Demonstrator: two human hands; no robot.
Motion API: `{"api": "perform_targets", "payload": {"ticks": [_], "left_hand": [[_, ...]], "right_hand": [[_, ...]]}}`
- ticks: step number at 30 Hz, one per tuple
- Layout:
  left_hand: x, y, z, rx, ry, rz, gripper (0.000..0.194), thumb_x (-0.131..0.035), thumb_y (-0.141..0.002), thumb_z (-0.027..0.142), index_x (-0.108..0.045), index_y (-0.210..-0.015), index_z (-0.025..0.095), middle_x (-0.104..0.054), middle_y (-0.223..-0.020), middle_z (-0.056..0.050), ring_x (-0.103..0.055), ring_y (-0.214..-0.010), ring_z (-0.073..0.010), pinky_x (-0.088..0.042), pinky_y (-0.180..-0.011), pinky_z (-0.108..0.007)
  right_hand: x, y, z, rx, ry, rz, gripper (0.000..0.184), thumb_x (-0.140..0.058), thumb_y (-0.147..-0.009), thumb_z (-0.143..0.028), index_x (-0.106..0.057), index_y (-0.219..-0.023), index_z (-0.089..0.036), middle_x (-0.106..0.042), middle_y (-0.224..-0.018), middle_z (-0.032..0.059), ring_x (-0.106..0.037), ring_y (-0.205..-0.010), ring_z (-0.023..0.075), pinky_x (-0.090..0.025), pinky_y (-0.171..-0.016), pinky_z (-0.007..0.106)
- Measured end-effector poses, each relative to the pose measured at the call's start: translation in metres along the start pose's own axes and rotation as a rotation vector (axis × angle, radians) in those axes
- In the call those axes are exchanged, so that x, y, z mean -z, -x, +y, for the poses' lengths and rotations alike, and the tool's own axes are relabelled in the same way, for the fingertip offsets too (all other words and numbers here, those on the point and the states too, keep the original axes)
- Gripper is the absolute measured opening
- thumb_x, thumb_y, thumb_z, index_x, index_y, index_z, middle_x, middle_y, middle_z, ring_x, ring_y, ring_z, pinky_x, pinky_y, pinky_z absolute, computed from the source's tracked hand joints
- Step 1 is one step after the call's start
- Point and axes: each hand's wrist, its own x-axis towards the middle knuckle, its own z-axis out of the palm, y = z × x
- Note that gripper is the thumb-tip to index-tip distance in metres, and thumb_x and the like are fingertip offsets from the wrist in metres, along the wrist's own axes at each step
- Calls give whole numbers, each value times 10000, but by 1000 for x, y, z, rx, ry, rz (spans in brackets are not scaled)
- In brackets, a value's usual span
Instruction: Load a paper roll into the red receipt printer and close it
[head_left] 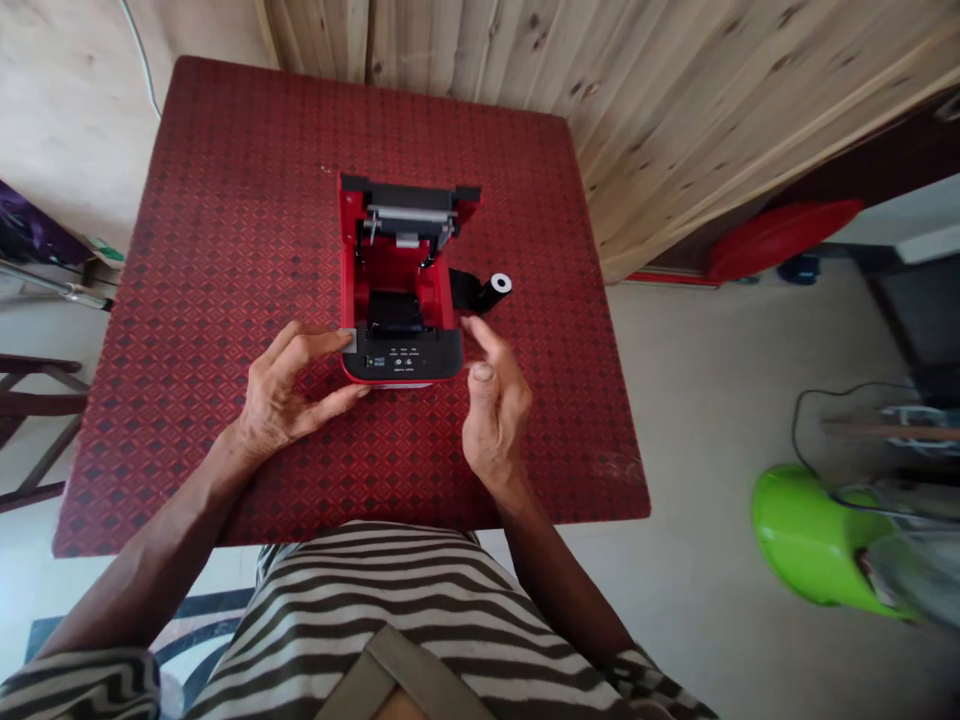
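A small red and black label printer (405, 355) sits on the table with its lid (411, 205) raised, so its red inside bay shows. My left hand (281, 390) holds its front left corner, fingertips on top at a small grey patch (349, 341) and thumb at the lower front edge. Along the printer's right side is my right hand (495, 410), forefinger at the casing and thumb apart from it. A black roll with a white end (499, 285) lies just right of the printer, a black strip running from it towards the casing.
The table (247, 200) has a red patterned cover and meets a wooden plank wall (480, 50) at the back. A green bucket (787, 540) lies on the floor at the right. Part of a dark wooden chair (37, 403) shows at the left.
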Motion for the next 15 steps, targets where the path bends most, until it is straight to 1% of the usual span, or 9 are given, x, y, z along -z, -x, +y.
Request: {"api": "perform_targets", "payload": {"ticks": [2,3,5,7,9,11,12,15], "left_hand": [[0,1,1,-9,-20,-2,525,-858,-918,433,-631,-1353,247,-776,-1157,-50,-767,-999,-193,-652,-895,-334],[0,2,1,-14,-29,-6,529,-848,-926,440,-622,-1363,246,-777,-1154,-52,-768,-997,-195,-651,-895,-337],[-1,2,1,-24,-47,-8,538,-831,-938,449,-606,-1380,239,-779,-1151,-55,-770,-999,-201,-651,-897,-344],[-1,2,2,-29,-67,-7,549,-817,-948,456,-593,-1399,237,-779,-1161,-57,-769,-1008,-205,-651,-907,-349],[-1,3,2,-30,-81,-10,553,-813,-952,453,-586,-1408,237,-774,-1166,-57,-761,-1001,-200,-650,-913,-346],[-2,4,1,-34,-84,-18,559,-818,-949,437,-581,-1412,231,-769,-1163,-62,-747,-980,-194,-650,-902,-334],[-2,4,1,-37,-83,-20,561,-820,-948,430,-580,-1413,228,-768,-1160,-65,-741,-969,-191,-651,-890,-328],[-2,5,1,-34,-81,-28,561,-808,-957,434,-571,-1425,236,-765,-1163,-65,-735,-942,-183,-655,-856,-315]], "right_hand": [[6,-14,-9,94,87,30,363,-517,-1128,-384,-695,-1417,-255,-777,-1352,126,-752,-1226,263,-633,-1033,474],[7,-24,-13,164,133,12,315,-538,-1120,-332,-721,-1368,-268,-801,-1286,105,-763,-1179,252,-633,-1028,468],[5,-47,-22,311,218,-100,267,-554,-1108,-250,-758,-1279,-261,-824,-1197,81,-767,-1122,237,-624,-1037,450],[-4,-71,-28,406,307,-285,277,-538,-1097,-168,-769,-1241,-218,-825,-1196,93,-756,-1128,240,-610,-1051,437],[-16,-94,-33,417,433,-499,324,-499,-1067,-64,-774,-1202,-170,-817,-1197,119,-749,-1129,254,-600,-1032,426],[-28,-112,-37,363,573,-683,392,-450,-1025,22,-777,-1162,-143,-812,-1164,132,-758,-1073,260,-594,-965,401],[-33,-119,-40,330,633,-743,412,-434,-1013,40,-778,-1150,-138,-811,-1153,135,-763,-1037,257,-586,-928,385],[-44,-135,-46,265,749,-838,404,-432,-1024,16,-787,-1129,-147,-814,-1143,139,-767,-982,248,-552,-882,363]]}}
